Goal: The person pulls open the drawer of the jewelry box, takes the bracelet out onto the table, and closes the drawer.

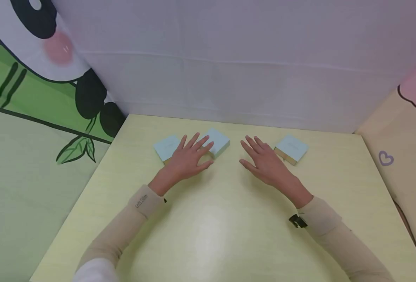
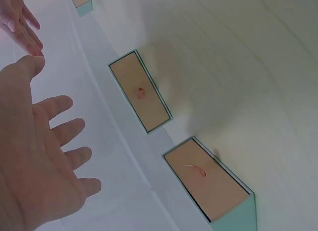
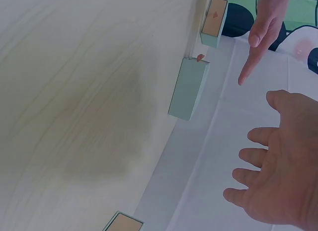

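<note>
Three small light-blue boxes stand toward the back of the table: a left box (image 1: pixel 166 147), a middle box (image 1: pixel 217 141) and a right box (image 1: pixel 292 148). My left hand (image 1: pixel 188 158) hovers with spread, straight fingers, overlapping the left and middle boxes in the head view. Extended likewise, my right hand (image 1: pixel 267 163) is beside the right box, holding nothing. In the left wrist view, two boxes show brown end faces; the nearer box (image 2: pixel 208 184) has a thin curved loop and the other box (image 2: pixel 140 94) a small reddish tab.
The pale wooden table (image 1: pixel 208 219) meets a light cloth backdrop (image 1: pixel 229 90) just behind the boxes. Printed cloth with a cartoon figure (image 1: pixel 38 90) hangs at the left, and a beige panel (image 1: pixel 402 168) borders the right side.
</note>
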The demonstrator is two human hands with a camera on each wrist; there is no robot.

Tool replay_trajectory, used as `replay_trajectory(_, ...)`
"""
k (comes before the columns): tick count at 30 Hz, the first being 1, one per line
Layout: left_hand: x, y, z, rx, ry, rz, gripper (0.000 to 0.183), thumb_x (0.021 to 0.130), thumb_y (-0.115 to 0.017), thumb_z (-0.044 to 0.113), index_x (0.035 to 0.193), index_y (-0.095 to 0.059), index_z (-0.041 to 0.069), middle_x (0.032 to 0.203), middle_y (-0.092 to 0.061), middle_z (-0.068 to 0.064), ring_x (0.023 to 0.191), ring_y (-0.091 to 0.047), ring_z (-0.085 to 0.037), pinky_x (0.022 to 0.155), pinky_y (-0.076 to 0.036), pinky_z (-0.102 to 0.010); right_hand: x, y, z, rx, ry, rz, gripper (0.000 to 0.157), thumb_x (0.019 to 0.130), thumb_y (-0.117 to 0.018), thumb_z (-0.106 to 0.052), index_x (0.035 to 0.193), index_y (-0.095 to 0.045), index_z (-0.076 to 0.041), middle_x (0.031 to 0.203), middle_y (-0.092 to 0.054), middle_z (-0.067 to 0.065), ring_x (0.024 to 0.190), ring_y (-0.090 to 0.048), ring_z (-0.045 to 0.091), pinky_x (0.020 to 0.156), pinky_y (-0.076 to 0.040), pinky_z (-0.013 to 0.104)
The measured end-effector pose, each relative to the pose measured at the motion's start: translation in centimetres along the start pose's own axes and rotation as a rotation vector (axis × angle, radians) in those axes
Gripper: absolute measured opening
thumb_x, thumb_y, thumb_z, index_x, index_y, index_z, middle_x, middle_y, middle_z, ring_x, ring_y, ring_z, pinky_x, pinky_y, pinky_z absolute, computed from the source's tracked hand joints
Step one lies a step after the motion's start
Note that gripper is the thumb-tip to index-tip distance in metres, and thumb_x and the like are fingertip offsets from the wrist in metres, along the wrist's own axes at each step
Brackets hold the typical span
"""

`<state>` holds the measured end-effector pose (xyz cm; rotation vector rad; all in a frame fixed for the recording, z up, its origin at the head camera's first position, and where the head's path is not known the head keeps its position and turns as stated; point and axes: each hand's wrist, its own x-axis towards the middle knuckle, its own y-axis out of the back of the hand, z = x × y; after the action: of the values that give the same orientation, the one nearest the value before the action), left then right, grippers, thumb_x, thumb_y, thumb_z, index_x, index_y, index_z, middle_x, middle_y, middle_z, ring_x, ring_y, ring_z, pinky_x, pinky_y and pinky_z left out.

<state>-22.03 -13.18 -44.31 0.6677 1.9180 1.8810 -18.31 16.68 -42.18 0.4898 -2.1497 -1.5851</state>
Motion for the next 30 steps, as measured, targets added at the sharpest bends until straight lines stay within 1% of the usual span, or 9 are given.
replay_trajectory(7, -0.7, -0.2, -0.8, 0.005, 0.024, 0.015, 0.065, 0.094, -0.029, 0.064, 0.151, -0.023, 0.033, 0.158, -0.016, 0.006, 0.146, -0.005, -0.025, 0.115, -0.002, -0.054, 0.6, -0.2, -0.6, 0.013, 0.000, -0.023, 0.066, 0.099, -0.039, -0.049, 0.151, -0.024, -0.012, 0.157, -0.017, 0.009, 0.145, -0.010, 0.031, 0.115, -0.015, 0.047)
replay_trajectory(13, -1.5, 0.0, -1.6, -0.015, 0.041, 0.026, 0.062, 0.095, -0.034, 0.058, 0.150, -0.027, 0.029, 0.157, -0.020, 0.003, 0.146, -0.009, -0.025, 0.115, -0.008, -0.054, 1.0, -0.6, -1.2, 0.037, -0.003, -0.054, 0.066, 0.099, -0.036, -0.051, 0.151, -0.023, -0.013, 0.158, -0.017, 0.007, 0.145, -0.009, 0.028, 0.116, -0.014, 0.043)
replay_trajectory(16, -1.9, 0.1, -2.0, -0.015, 0.050, 0.032, 0.060, 0.096, -0.037, 0.054, 0.149, -0.032, 0.025, 0.156, -0.023, 0.002, 0.145, -0.013, -0.025, 0.114, -0.013, -0.055, 1.2, -0.6, -1.6, 0.055, -0.009, -0.073, 0.065, 0.099, -0.036, -0.051, 0.150, -0.026, -0.013, 0.157, -0.021, 0.007, 0.145, -0.013, 0.028, 0.116, -0.016, 0.042)
replay_trajectory(19, -2.3, 0.1, -2.4, -0.017, 0.066, 0.044, 0.058, 0.096, -0.041, 0.050, 0.146, -0.037, 0.021, 0.154, -0.028, -0.001, 0.144, -0.018, -0.026, 0.113, -0.018, -0.054, 1.4, -0.6, -2.0, 0.072, -0.016, -0.088, 0.063, 0.099, -0.035, -0.050, 0.149, -0.030, -0.012, 0.155, -0.026, 0.007, 0.143, -0.020, 0.029, 0.115, -0.020, 0.043)
replay_trajectory(23, -2.9, -0.2, -2.8, -0.038, 0.109, 0.041, 0.055, 0.096, -0.043, 0.047, 0.142, -0.044, 0.018, 0.152, -0.033, -0.002, 0.142, -0.023, -0.027, 0.112, -0.022, -0.053, 1.5, -0.6, -2.3, 0.097, -0.024, -0.091, 0.060, 0.099, -0.036, -0.049, 0.147, -0.036, -0.012, 0.152, -0.031, 0.008, 0.140, -0.027, 0.028, 0.111, -0.027, 0.044)
replay_trajectory(27, -3.8, -0.5, -3.1, -0.060, 0.148, 0.032, 0.051, 0.095, -0.046, 0.044, 0.138, -0.049, 0.016, 0.149, -0.037, -0.004, 0.140, -0.026, -0.028, 0.111, -0.024, -0.053, 1.8, -0.7, -2.5, 0.117, -0.028, -0.099, 0.059, 0.099, -0.037, -0.049, 0.146, -0.037, -0.014, 0.151, -0.033, 0.007, 0.139, -0.030, 0.026, 0.110, -0.030, 0.044)
replay_trajectory(30, -4.4, -0.8, -3.2, -0.070, 0.163, 0.054, 0.048, 0.094, -0.050, 0.041, 0.134, -0.052, 0.014, 0.146, -0.041, -0.005, 0.138, -0.031, -0.030, 0.109, -0.027, -0.055, 1.9, -0.9, -2.6, 0.117, -0.034, -0.111, 0.058, 0.099, -0.037, -0.049, 0.146, -0.037, -0.015, 0.151, -0.034, 0.006, 0.139, -0.031, 0.024, 0.109, -0.032, 0.043)
